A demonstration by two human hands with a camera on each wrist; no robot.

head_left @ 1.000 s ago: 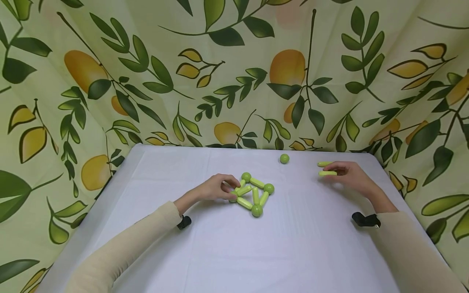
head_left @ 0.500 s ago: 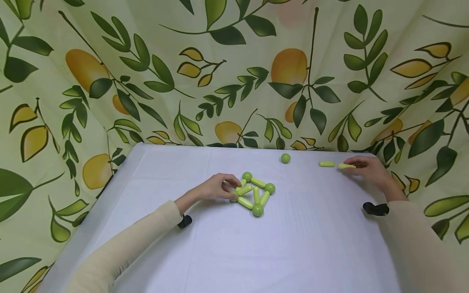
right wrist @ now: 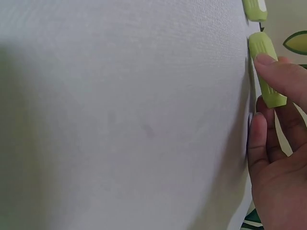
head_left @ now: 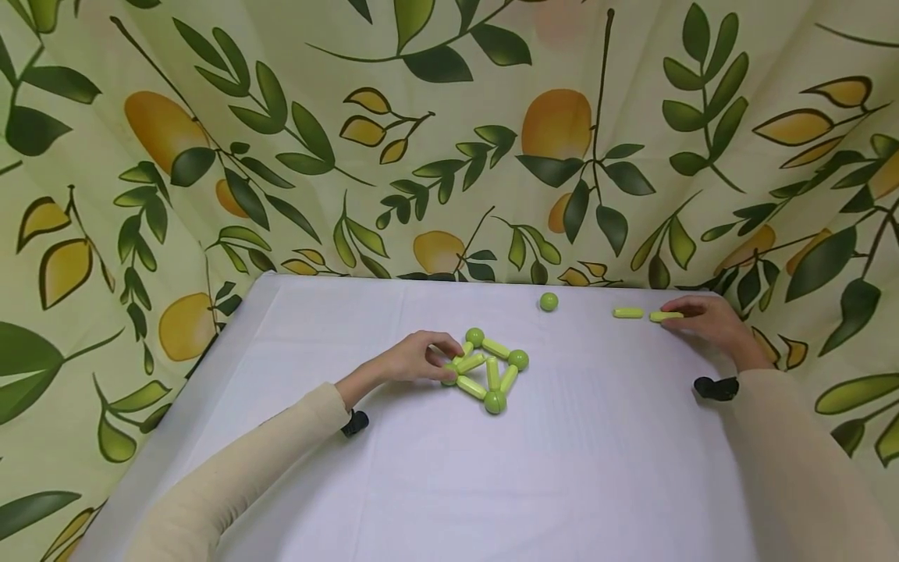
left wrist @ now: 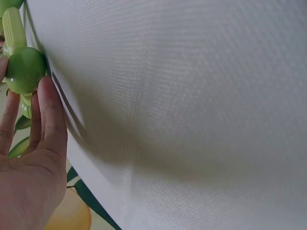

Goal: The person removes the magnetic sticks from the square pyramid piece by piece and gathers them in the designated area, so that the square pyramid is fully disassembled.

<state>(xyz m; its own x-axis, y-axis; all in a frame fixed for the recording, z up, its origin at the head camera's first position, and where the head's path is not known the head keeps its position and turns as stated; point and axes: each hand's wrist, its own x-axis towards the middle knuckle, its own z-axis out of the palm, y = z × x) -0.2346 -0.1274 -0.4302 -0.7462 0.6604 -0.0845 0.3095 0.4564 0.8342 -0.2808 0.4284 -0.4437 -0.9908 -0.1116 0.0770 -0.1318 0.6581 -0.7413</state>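
On the white table lies a frame of green balls and light green rods, its lower ball [head_left: 495, 401] nearest the person. My left hand [head_left: 410, 359] pinches the frame's left ball [left wrist: 26, 70] between thumb and fingers. Two short rods project inward from the frame's left and lower balls. At the far right, my right hand [head_left: 711, 321] pinches a light green rod [right wrist: 265, 72] by one end, low over the cloth. Another rod [head_left: 628, 313] lies just left of it, nearly in line, a small gap between them.
A loose green ball [head_left: 548, 301] sits near the table's back edge, left of the two rods. A curtain [head_left: 435, 156] printed with leaves and fruit hangs behind and beside the table [head_left: 534, 484].
My right hand has moved right and slightly back with its rod, away from above the other rod, then hardly moved in the last half second. My left hand stays on the frame.
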